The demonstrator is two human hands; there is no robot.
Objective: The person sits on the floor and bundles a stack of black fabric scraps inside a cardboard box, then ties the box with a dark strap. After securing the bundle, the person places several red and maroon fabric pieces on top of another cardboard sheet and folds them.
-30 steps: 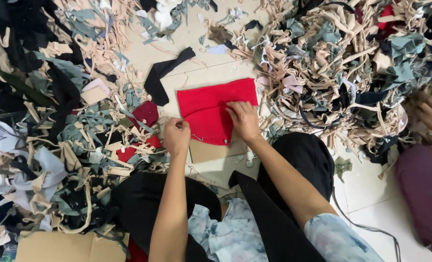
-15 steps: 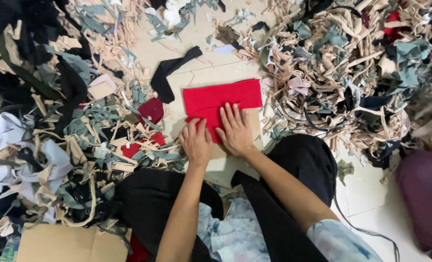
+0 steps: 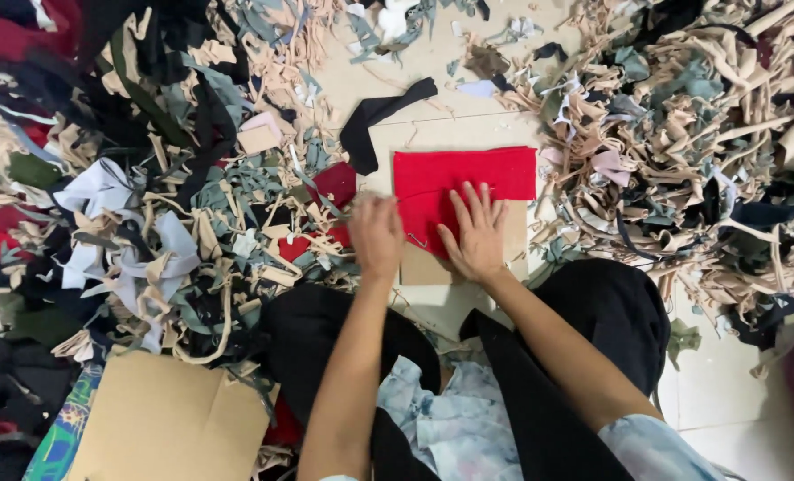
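A view looked straight down at a person seated on a pale floor point(image 3: 433, 85), legs in dark cloth. At the far left a deep heap of fabric scraps point(image 3: 139, 205) in beige, grey, black and red spread across the floor, and a flat sheet of cardboard point(image 3: 170, 423) lay at the near left. Right of the heap, a black strip of cloth point(image 3: 375, 120) lay on the floor, far from the person. The left hand point(image 3: 376, 236) was blurred at the left edge of a red cloth point(image 3: 468, 178); its fingers seemed curled at that edge, but whether they gripped it could not be told. The red cloth lay in the middle of the scene, spread over a small cardboard board point(image 3: 419, 267) that showed below it. The right hand point(image 3: 477, 236) lay open and flat, fingers spread, pressing on the near part of the red cloth. To the right, a second pile of scraps point(image 3: 682, 151) rose, mostly beige and grey strips.
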